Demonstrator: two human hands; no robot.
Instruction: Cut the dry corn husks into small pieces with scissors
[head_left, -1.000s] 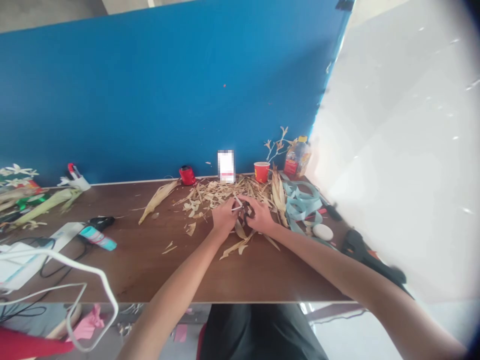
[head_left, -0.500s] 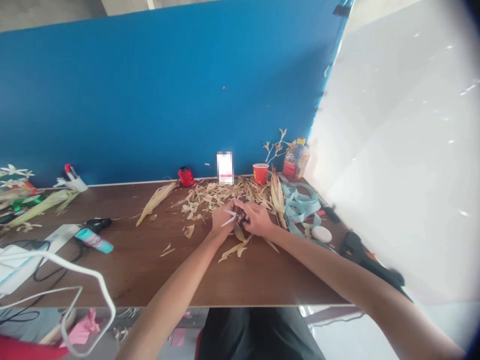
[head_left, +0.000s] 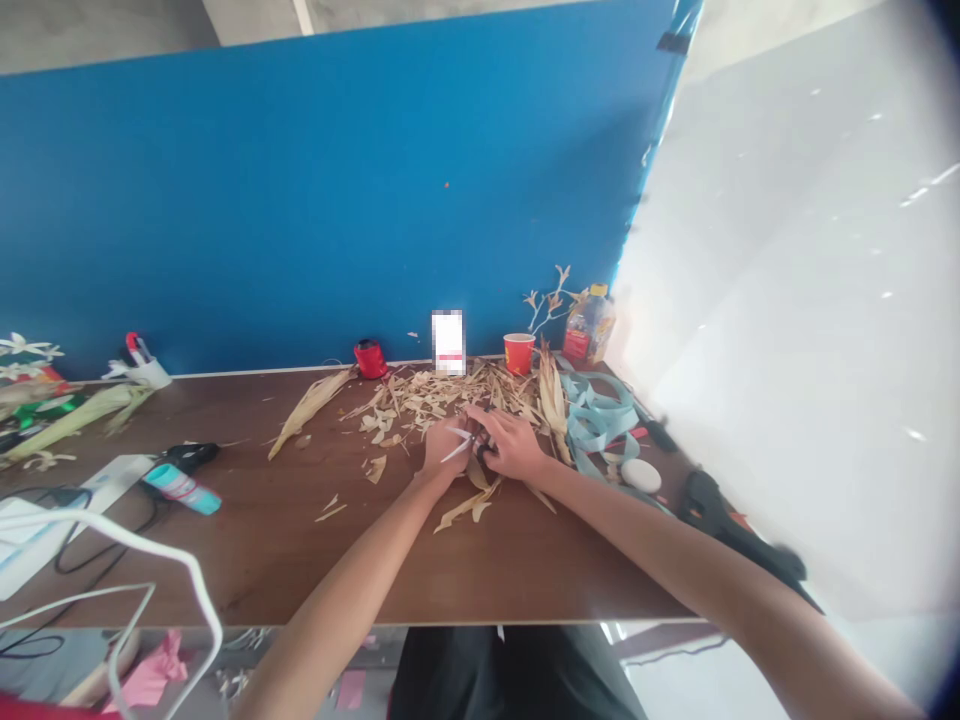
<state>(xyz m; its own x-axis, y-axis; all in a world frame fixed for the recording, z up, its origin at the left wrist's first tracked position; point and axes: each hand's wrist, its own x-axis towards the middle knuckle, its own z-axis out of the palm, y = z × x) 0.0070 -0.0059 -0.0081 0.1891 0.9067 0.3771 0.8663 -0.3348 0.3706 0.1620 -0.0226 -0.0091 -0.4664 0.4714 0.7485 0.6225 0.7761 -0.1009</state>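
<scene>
Both my hands meet over a heap of dried husk scraps [head_left: 427, 392] on the brown table [head_left: 315, 560]. My right hand [head_left: 511, 442] is closed round the dark handles of a pair of scissors [head_left: 466, 444], whose pale blades point left. My left hand [head_left: 441, 446] is curled beside the blades, pinching a piece of dried husk [head_left: 475, 470] that hangs down between the hands. More cut husk strips [head_left: 466, 506] lie just below the hands.
A blue partition [head_left: 322, 200] backs the table; a white wall is at right. A red paper cup [head_left: 518, 352], a bottle [head_left: 588, 326], light blue ribbon [head_left: 596, 418], a black glue gun [head_left: 739, 535], a teal tube [head_left: 180, 488], whole husks [head_left: 309, 404] and cables [head_left: 112, 540] lie around.
The scissors' blades have swung from pointing up to pointing left and down. Both hands have stayed together over the husk piece; the view has shifted slightly.
</scene>
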